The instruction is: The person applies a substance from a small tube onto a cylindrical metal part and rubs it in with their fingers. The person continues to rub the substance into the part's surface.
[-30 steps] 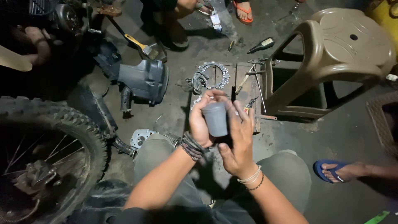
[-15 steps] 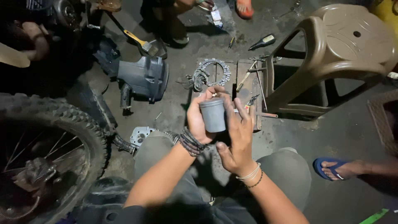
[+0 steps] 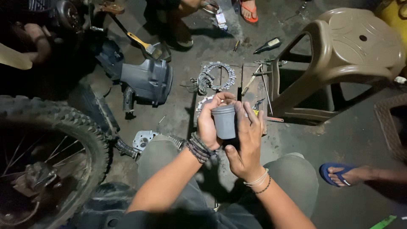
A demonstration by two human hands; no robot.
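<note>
A knobby motorcycle tyre point(image 3: 51, 127) fills the lower left; its rim and spokes are cut off by the frame edge and mostly lost in shadow. A brown plastic stool point(image 3: 339, 55) stands at upper right, on the concrete floor point(image 3: 352, 140). A grey engine casing point(image 3: 146, 80) lies at upper centre-left, its underside hidden. Beyond the hands, a wooden board point(image 3: 229, 78) carries a toothed ring point(image 3: 220, 76) and thin tools too small to identify.

The left hand point(image 3: 210, 123) wraps the grey cylindrical part point(image 3: 224, 122) from the left, fingertips curled over its top rim. The right hand point(image 3: 246, 142) supports it from the right with fingers spread flat against its side. The part sits upright between both hands, above the knees; its lower end is hidden by the palms. Another person's foot in a blue sandal point(image 3: 339, 174) rests at the right.
</note>
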